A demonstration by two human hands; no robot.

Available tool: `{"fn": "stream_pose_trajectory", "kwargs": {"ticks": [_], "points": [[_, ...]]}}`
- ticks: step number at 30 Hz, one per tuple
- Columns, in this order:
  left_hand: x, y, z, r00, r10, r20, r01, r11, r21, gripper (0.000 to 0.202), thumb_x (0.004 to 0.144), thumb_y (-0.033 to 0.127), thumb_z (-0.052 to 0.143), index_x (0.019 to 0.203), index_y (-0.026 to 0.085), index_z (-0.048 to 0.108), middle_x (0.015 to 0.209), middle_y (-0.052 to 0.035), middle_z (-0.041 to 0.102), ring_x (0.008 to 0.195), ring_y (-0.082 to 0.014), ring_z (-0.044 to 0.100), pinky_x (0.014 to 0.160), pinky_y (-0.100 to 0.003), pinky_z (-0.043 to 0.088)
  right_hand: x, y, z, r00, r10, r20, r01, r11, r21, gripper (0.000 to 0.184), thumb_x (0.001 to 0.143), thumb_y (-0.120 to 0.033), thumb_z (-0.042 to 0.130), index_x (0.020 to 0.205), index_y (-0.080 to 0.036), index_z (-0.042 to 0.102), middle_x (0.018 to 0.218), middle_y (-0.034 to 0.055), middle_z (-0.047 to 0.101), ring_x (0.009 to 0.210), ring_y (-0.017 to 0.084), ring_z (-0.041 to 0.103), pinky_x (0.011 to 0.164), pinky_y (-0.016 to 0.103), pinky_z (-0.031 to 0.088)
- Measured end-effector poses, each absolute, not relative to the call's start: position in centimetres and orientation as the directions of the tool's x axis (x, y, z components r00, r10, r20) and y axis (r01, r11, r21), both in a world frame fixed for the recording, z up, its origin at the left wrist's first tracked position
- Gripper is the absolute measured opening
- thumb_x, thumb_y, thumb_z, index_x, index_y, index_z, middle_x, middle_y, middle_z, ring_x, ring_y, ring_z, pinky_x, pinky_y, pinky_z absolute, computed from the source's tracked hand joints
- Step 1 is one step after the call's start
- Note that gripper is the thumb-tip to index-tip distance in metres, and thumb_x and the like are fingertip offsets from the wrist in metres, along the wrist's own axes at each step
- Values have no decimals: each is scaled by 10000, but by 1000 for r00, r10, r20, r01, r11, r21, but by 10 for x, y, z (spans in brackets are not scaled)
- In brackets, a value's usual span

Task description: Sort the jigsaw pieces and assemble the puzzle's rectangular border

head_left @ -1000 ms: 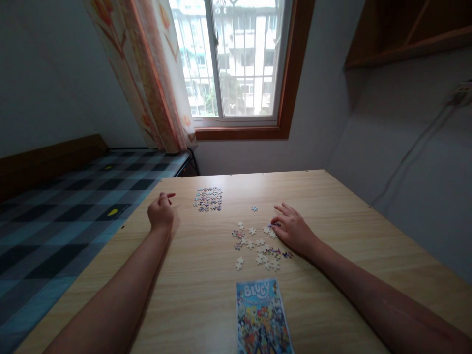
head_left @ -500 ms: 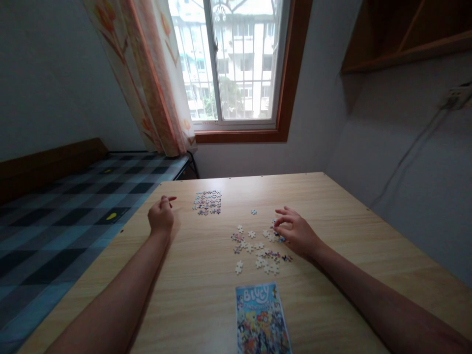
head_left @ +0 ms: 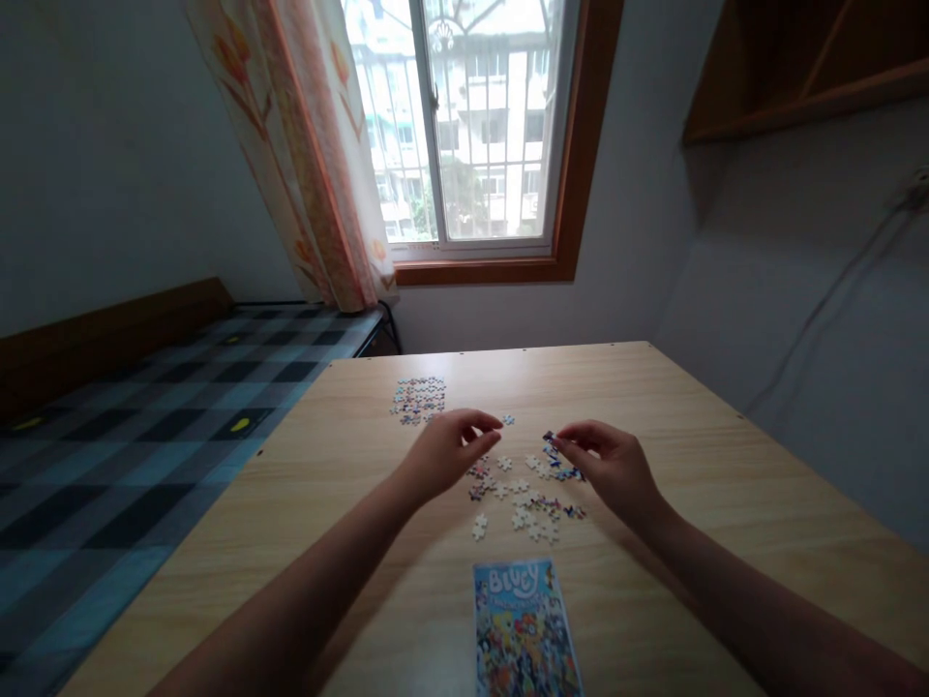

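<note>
My right hand (head_left: 614, 469) pinches a small dark puzzle piece (head_left: 550, 439) between thumb and fingertips, lifted a little above the wooden table (head_left: 377, 542). My left hand (head_left: 444, 453) hovers just left of it, thumb and forefinger curled toward each other with nothing visible in them. Below both hands lies a scatter of loose puzzle pieces (head_left: 524, 496), many face down and white. A partly joined patch of coloured pieces (head_left: 418, 398) sits farther back on the left. A Bluey picture card (head_left: 524, 627) lies near the front edge.
A bed with a blue and black checked cover (head_left: 145, 407) runs along the table's left side. Behind the table are a window (head_left: 479, 126) and a flowered curtain (head_left: 305, 165). A wall stands close on the right, with a wooden shelf (head_left: 805, 68) above.
My left hand has swung from the table's left part to the middle, beside my right hand. My right hand has lifted a dark piece out of the scatter. The view has shifted slightly.
</note>
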State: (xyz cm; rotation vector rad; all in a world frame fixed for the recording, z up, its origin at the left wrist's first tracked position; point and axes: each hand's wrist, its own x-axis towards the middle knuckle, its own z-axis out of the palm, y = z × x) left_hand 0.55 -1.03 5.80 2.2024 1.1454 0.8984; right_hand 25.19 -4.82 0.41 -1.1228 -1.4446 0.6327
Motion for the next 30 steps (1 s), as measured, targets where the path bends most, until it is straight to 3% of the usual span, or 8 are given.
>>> {"fn": "stream_pose_trajectory", "kwargs": {"ticks": [6, 10, 14, 18, 21, 26, 30], "points": [[37, -44, 49, 400, 900, 170, 341, -318, 884, 186, 838, 342, 678, 921, 207, 775, 708, -39, 727, 600, -121, 625, 574, -248, 512, 236, -67, 4, 17, 897, 443, 204, 430, -879, 228, 819, -413, 763, 895, -200, 740, 795, 55, 740, 707, 188, 673, 653, 324, 561], [39, -45, 44, 367, 926, 88, 272, -197, 942, 181, 818, 352, 682, 865, 194, 756, 641, -28, 678, 509, -97, 554, 435, -204, 432, 227, -72, 1, -25, 914, 405, 132, 405, -905, 327, 841, -415, 747, 1084, -203, 690, 807, 52, 746, 720, 197, 699, 606, 306, 565], [30, -31, 52, 352, 936, 25, 267, -126, 956, 193, 815, 343, 667, 897, 179, 727, 701, -36, 674, 530, -102, 547, 385, -187, 421, 232, -69, 2, -39, 874, 485, 235, 480, -845, 323, 878, -383, 704, 1159, -227, 673, 826, 33, 738, 725, 181, 676, 649, 312, 563], [-19, 7, 73, 171, 982, 85, 406, -149, 902, 174, 810, 267, 644, 925, 169, 731, 800, -62, 699, 635, -127, 581, 406, -182, 432, 252, -55, 1, 54, 792, 608, 382, 546, -745, 275, 902, -366, 658, 1136, -225, 694, 873, 45, 734, 755, 181, 663, 707, 330, 558], [-72, 39, 77, 0, 997, 73, 607, -58, 793, 183, 791, 223, 643, 918, 151, 754, 784, -62, 706, 626, -139, 584, 435, -205, 446, 269, -42, -3, 143, 777, 613, 451, 500, -739, 276, 904, -372, 638, 1120, -213, 706, 910, 68, 737, 812, 204, 677, 693, 329, 552], [-129, 71, 43, -181, 983, -42, 785, 170, 596, 201, 764, 211, 663, 920, 175, 785, 780, -57, 737, 524, -140, 568, 481, -250, 451, 283, -29, -10, 204, 784, 586, 484, 440, -757, 290, 905, -364, 601, 1121, -203, 708, 922, 81, 745, 857, 224, 692, 636, 306, 544], [-141, 79, 19, -180, 981, 69, 845, 118, 521, 169, 734, 229, 688, 870, 181, 775, 853, -86, 766, 663, -187, 661, 589, -268, 476, 284, -27, -12, 192, 786, 588, 521, 426, -740, 279, 897, -346, 588, 1102, -206, 716, 918, 83, 747, 835, 223, 689, 595, 294, 535]]}}
